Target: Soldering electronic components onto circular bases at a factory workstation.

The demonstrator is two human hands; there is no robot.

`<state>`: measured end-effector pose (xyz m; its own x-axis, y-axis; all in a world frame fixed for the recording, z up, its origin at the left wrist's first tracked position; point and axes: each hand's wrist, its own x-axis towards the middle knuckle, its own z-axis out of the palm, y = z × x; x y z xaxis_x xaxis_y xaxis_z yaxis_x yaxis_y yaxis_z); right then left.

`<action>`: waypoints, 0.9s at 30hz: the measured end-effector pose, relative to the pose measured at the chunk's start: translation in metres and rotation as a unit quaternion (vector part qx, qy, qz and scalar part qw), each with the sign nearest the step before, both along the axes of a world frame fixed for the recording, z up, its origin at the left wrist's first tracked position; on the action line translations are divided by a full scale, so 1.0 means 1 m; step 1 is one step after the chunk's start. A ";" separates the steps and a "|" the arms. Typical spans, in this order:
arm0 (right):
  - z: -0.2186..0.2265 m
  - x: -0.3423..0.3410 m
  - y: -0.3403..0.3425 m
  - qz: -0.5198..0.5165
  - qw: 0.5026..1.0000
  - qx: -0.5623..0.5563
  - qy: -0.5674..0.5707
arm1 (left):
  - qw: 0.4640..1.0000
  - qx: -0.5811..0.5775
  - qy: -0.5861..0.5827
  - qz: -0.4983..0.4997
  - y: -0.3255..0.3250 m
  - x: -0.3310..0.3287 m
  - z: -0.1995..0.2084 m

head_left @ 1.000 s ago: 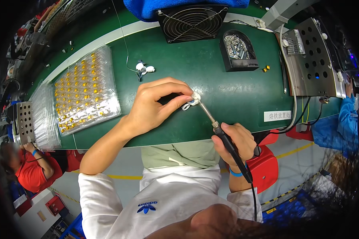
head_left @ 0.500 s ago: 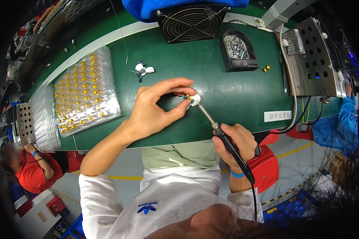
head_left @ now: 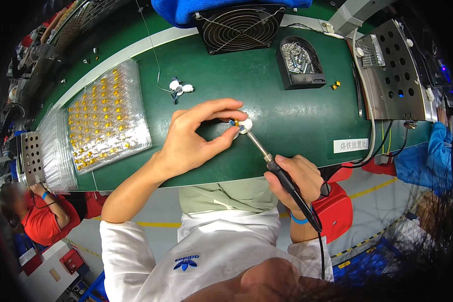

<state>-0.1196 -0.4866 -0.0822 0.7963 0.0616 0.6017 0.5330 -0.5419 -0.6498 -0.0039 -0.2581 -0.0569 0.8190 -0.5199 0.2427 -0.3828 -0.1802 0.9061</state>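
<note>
Over the green work mat, my left hand pinches a small gold-and-blue electronic part between thumb and fingertips. A white round piece sits right against that part, beyond the fingertips; I cannot tell whether the two are joined. My right hand is closed round the black handle of a soldering iron, gripped like a pen. The iron slants up and left, its tip meeting the white piece and the part. Exact contact is too small to make out.
To the left lies a clear plastic tray of gold parts. White round pieces with blue wires lie beyond my left hand. Farther back stand a black fan and a black bin of metal bits. A perforated metal box stands right.
Both hands keep nearly the same pose. The soldering iron and my right hand have shifted very slightly left, while the whole view has also moved a little.
</note>
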 end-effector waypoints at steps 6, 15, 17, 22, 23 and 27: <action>0.000 0.001 0.001 0.005 1.000 0.006 -0.003 | 1.000 0.006 0.000 0.002 0.001 0.000 0.000; 0.000 0.001 0.000 0.007 1.000 0.008 -0.003 | 1.000 0.011 -0.005 0.001 0.000 0.000 0.001; 0.000 0.001 0.000 0.007 1.000 -0.001 0.000 | 1.000 0.010 -0.004 0.000 0.000 0.000 0.001; -0.001 0.001 0.000 0.006 1.000 0.005 -0.009 | 1.000 0.003 -0.003 0.000 0.000 -0.001 0.001; -0.003 0.000 -0.001 0.003 1.000 0.008 -0.012 | 1.000 0.004 -0.002 0.000 0.000 -0.001 0.001; -0.004 -0.001 -0.002 0.000 1.000 0.017 -0.020 | 1.000 0.011 -0.008 -0.002 -0.001 -0.001 0.003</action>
